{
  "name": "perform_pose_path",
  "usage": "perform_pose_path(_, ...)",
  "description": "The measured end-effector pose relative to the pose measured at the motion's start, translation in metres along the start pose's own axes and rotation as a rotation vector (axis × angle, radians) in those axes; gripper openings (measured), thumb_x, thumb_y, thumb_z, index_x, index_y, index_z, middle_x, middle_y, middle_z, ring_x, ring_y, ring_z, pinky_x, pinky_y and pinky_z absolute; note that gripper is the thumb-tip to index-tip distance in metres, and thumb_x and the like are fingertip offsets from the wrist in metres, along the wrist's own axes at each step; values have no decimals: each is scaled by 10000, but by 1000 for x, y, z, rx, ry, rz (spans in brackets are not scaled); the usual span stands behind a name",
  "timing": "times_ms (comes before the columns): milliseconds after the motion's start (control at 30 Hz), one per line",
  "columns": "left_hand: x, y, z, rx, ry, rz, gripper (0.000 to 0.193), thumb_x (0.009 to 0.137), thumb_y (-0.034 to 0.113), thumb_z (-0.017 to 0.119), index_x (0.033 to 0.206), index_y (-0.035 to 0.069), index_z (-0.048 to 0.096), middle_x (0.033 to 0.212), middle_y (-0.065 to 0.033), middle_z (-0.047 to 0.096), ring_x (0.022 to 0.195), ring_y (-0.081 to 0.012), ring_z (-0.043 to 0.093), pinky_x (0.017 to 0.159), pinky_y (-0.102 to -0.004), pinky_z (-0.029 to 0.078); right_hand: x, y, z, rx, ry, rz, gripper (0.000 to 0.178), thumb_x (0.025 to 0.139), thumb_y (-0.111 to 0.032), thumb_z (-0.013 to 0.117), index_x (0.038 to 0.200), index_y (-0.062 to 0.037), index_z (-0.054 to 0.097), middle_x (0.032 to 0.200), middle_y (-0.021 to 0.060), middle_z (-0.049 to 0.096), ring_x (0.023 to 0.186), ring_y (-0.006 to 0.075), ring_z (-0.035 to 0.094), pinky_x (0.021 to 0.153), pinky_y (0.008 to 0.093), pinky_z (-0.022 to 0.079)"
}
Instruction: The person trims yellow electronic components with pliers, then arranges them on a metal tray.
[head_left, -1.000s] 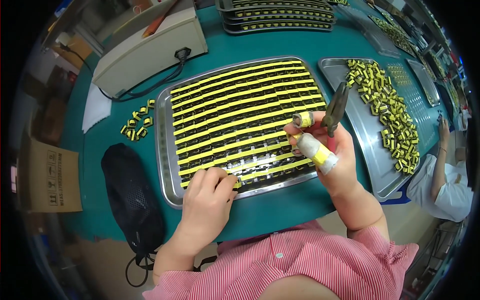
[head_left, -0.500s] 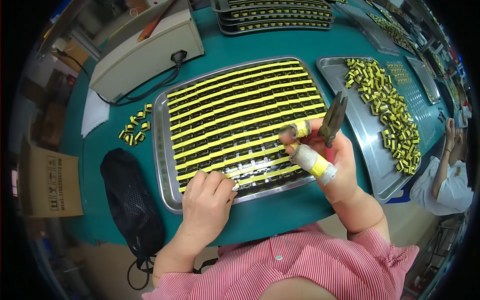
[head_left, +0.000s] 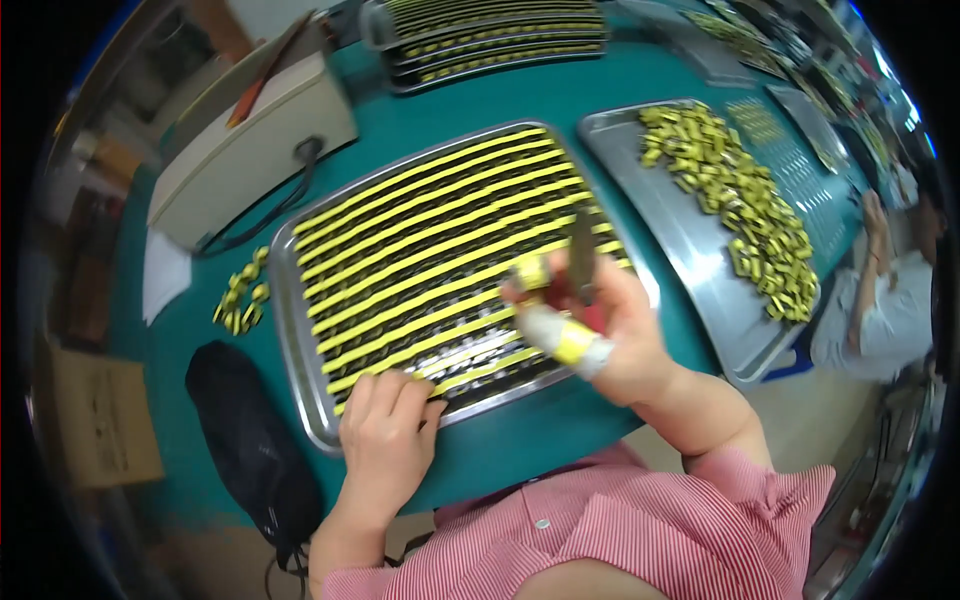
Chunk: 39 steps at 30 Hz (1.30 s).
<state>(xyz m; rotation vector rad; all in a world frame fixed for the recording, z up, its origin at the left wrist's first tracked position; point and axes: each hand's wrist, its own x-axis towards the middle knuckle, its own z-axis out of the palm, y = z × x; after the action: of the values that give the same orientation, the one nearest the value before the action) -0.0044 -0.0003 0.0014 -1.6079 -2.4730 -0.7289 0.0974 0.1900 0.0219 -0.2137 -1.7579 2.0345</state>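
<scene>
My left hand (head_left: 388, 430) rests at the near left edge of a metal tray (head_left: 292, 350), with fingers curled down onto the nearest row. Whatever its fingertips pinch is hidden. Rows of small black parts with yellow tape (head_left: 430, 240) fill the tray. Above the tray's right side, my right hand (head_left: 630, 345) grips a pair of pliers (head_left: 582, 255) with red handles, jaws pointing away from me. Its thumb and forefinger are wrapped in whitish and yellow tape and held close together; motion blur hides whether a part sits between them.
On the right, another metal tray (head_left: 690, 290) carries a heap of loose yellow parts (head_left: 740, 200). Stacked filled trays (head_left: 500, 60) stand at the back. Leftward are a beige box-shaped device (head_left: 255, 150) with a cable, several loose parts (head_left: 240, 295) and a black pouch (head_left: 250, 435). A co-worker (head_left: 880, 300) sits at far right.
The whole view has shifted and blurred. Relative to the tray, my right hand and the pliers are slightly lower and further left, with the jaws more upright. My left hand stays at the near edge.
</scene>
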Motion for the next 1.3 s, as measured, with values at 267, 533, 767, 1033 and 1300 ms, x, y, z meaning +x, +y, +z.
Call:
perform_pose_path(267, -1, 10, -4, 15, -57, -71, 266, 616, 26, 696, 840, 21, 552, 840, -127, 523, 775, -310, 503, 656, -381, 417, 15, -5, -10, -253, 58, 71, 298, 782, -175, 672, 992, -8, 543, 867, 48, 589, 853, 119, 566, 789, 263, 446)
perform_pose_path(533, 6, 35, -36, -93, -13, -80, 273, 620, -37, 661, 849, -4, 517, 817, -130, 494, 668, -269, 489, 559, -319, 401, 71, -38, -64, -1016, 303, -161, 342, 714, -265, 650, 952, -22, 612, 844, 168, 619, 796, 320, 602, 732, 377, 476)
perform_pose_path(767, 15, 32, -17, -188, -38, 6, 277, 643, 31, 693, 881, 11, 555, 873, -131, 526, 812, -307, 512, 684, -385, 424, 94, -6, -162, -1504, 513, 384, 291, 691, -258, 624, 885, -41, 621, 890, 156, 634, 835, 308, 616, 712, 390, 501)
perform_pose_path(1033, 10, 18, 4, -223, 43, 75, 209, 678, 15, 666, 852, 18, 551, 827, -114, 537, 782, -290, 515, 657, -364, 425, 101, 25, -167, -1645, 555, 270, 287, 691, -216, 631, 920, -45, 599, 888, 139, 637, 848, 296, 614, 721, 374, 505)
perform_pose_path(1300, 9, 16, 7, -724, 27, -245, 152, 752, -21, 558, 904, -11, 559, 853, -95, 572, 695, -146, 533, 563, -237, 414, 96, -4, -128, -1319, 554, 166, 288, 690, -162, 609, 960, -68, 574, 873, 127, 633, 825, 273, 619, 731, 384, 494)
